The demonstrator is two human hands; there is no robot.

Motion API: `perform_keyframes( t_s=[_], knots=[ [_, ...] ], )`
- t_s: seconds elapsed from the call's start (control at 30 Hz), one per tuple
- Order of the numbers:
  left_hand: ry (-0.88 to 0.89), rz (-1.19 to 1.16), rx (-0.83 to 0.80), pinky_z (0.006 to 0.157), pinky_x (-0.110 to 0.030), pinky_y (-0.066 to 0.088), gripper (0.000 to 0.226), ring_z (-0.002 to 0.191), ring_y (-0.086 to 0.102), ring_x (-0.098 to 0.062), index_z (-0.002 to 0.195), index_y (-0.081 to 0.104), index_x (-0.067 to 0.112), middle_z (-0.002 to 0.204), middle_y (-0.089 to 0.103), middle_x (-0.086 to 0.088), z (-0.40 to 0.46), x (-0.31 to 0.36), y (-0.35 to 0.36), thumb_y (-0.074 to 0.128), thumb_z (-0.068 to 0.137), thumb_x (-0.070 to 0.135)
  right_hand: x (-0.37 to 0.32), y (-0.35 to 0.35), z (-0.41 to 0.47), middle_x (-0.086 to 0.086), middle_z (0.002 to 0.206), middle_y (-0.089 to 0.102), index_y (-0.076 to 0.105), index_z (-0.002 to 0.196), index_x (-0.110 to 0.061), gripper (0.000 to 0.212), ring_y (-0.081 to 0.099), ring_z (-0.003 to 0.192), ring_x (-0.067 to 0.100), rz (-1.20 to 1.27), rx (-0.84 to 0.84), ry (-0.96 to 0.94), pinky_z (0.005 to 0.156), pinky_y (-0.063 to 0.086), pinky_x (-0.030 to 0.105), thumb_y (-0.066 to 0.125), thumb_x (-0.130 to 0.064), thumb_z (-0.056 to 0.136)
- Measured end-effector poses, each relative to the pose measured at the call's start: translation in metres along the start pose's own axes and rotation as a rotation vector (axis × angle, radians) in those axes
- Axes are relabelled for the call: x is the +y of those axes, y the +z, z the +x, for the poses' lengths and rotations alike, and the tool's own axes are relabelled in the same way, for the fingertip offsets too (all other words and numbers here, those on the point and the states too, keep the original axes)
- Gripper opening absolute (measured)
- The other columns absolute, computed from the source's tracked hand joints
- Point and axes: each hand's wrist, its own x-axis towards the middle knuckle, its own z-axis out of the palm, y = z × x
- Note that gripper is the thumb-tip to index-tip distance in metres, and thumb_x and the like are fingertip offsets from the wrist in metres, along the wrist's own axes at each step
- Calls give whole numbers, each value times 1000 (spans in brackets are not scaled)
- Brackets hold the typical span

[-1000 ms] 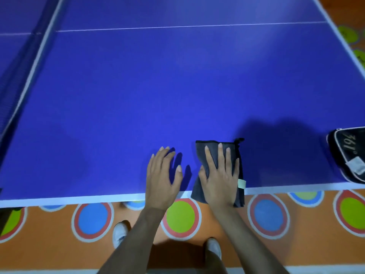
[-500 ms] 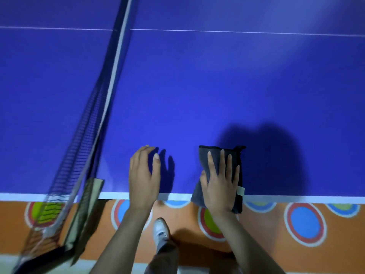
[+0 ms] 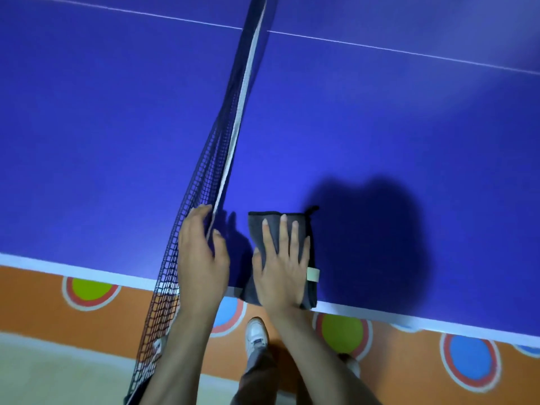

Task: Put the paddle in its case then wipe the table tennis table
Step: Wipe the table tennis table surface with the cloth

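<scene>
Pressing flat-fingered, right hand point(image 3: 282, 273) pins cloth point(image 3: 304, 229) lengthwise across table point(image 3: 380, 127) edge; left hand point(image 3: 201, 258) relaxed.

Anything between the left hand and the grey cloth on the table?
Head view: nothing but bare blue table and the hand's shadow lies between the left hand and the cloth. The right hand presses flat on the cloth.

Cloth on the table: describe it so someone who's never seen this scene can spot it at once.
Find the blue table tennis table and follow its near white edge to just right of the net. The folded dark grey cloth lies there, overhanging the edge, under the flat right hand. A pale tag on its right side marks it.
</scene>
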Motion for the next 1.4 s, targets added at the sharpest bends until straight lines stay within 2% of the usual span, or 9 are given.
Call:
perform_keyframes(
  t_s=[0.1,0.23,0.3,0.43,0.53,0.73,0.9,1.1,1.4],
  knots=[
    [-51,-29,10,113,-43,46,45,133,40,0,145,44,24,141,43,18,2,-7,-5,47,103,7,-27,10,16,9,174,12,22,166,-30,61,7,161,31,-10,8,-53,128,13,57,29,-49,108],
    [-74,-20,25,112,-26,38,48,130,38,7,145,46,23,143,47,13,2,-11,-12,48,102,2,-53,22,51,11,170,28,33,163,-30,59,24,158,33,-31,56,-97,125,24,57,34,-49,107],
    [-55,5,11,112,-27,39,46,130,40,5,142,47,24,143,47,12,5,-14,-13,48,102,3,-56,25,63,11,169,32,35,162,-29,59,27,157,33,-18,68,-127,125,26,58,36,-46,106],
    [25,140,-71,116,-37,42,43,140,40,-7,140,49,23,149,45,9,6,-19,-10,51,101,7,-45,18,62,8,170,30,33,163,-31,58,23,158,29,-8,39,-200,128,17,53,28,-45,107],
    [63,212,-102,114,-35,42,43,143,38,-10,141,51,22,152,43,8,6,-13,0,52,100,10,-22,10,66,6,170,30,35,162,-32,57,21,159,27,23,30,-192,129,16,52,30,-45,106],
    [182,270,-177,117,-45,40,43,144,41,-20,139,57,12,151,50,-2,2,9,48,54,97,3,71,-7,69,5,172,24,30,164,-34,59,17,160,26,-16,22,-84,129,14,53,31,-47,106],
    [266,300,-247,114,-47,44,45,143,45,-22,140,59,13,151,53,-2,-11,46,108,57,96,4,163,-28,68,4,174,17,22,165,-35,62,12,161,27,-57,12,-4,129,13,54,26,-49,105],
    [324,302,-292,113,-48,45,45,138,51,-24,137,62,12,147,58,-3,-27,93,183,58,93,1,278,-57,66,5,171,26,32,163,-33,60,22,158,32,-70,59,81,128,17,55,41,-47,105],
    [394,309,-349,111,-52,46,46,135,54,-26,133,65,11,144,59,-4,-48,170,287,60,90,-4,439,-94,60,6,171,26,26,164,-37,65,19,160,28,-43,81,218,129,16,53,36,-51,102]
  ],
)
